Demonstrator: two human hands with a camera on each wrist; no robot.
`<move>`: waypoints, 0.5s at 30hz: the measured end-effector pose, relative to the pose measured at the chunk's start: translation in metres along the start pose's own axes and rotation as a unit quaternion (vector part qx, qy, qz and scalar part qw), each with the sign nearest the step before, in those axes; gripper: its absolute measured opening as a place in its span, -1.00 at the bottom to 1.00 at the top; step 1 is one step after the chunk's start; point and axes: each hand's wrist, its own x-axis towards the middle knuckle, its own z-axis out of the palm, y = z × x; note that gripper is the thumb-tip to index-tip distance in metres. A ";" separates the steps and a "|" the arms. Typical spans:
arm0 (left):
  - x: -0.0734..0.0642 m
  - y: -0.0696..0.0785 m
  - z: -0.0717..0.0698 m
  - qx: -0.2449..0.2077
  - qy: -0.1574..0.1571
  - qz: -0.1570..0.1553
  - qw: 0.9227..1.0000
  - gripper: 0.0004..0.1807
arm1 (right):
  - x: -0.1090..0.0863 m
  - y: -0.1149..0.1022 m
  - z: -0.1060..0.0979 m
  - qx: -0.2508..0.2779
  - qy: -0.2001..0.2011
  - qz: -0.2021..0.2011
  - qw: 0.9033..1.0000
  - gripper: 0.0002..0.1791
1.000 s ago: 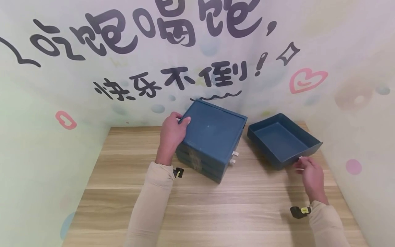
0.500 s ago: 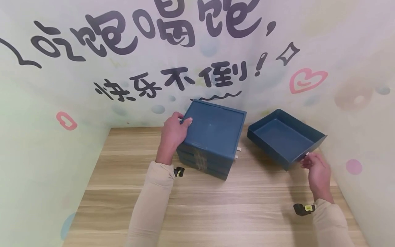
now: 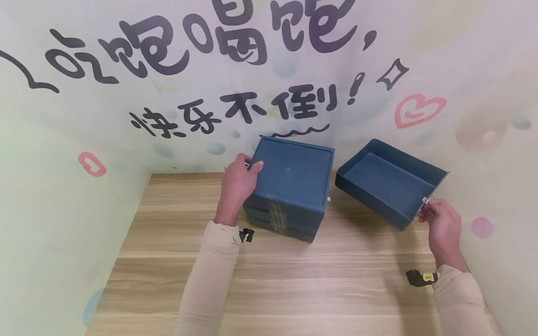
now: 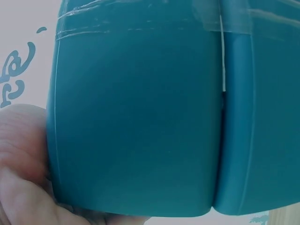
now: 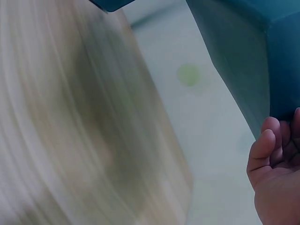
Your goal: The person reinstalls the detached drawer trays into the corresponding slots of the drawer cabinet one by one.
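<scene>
A blue drawer cabinet (image 3: 290, 172) stands turned at an angle at the back middle of the table, with clear tape (image 3: 278, 217) down its near side. My left hand (image 3: 238, 182) grips its upper left edge, thumb on top. In the left wrist view, the taped cabinet wall (image 4: 136, 122) fills most of the picture beside that hand. To the right, a pulled-out blue drawer (image 3: 384, 182) with nothing in it is held tilted by my right hand (image 3: 446, 226), which pinches its small white knob (image 3: 425, 200). The right wrist view shows curled fingers under the drawer's front.
The wooden table (image 3: 168, 270) meets a printed wall (image 3: 189, 154) behind the cabinet and another wall (image 3: 504, 186) close to my right hand. A small white knob (image 3: 329, 199) juts from the cabinet's right side. Black wrist cameras sit below both hands.
My right hand has moved right and away from me, carrying the drawer with it. The cabinet has turned slightly, so less of its white knobs shows. My left hand keeps its hold.
</scene>
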 end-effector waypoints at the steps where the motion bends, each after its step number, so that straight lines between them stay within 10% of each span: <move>1: 0.000 0.000 0.000 0.000 0.000 -0.001 1.000 -0.45 | 0.000 -0.001 0.001 0.005 0.002 -0.003 1.000 -0.59; 15: 0.000 -0.002 0.002 -0.003 0.004 0.001 1.000 -0.43 | -0.001 -0.009 0.014 0.081 -0.008 -0.043 0.996 -0.55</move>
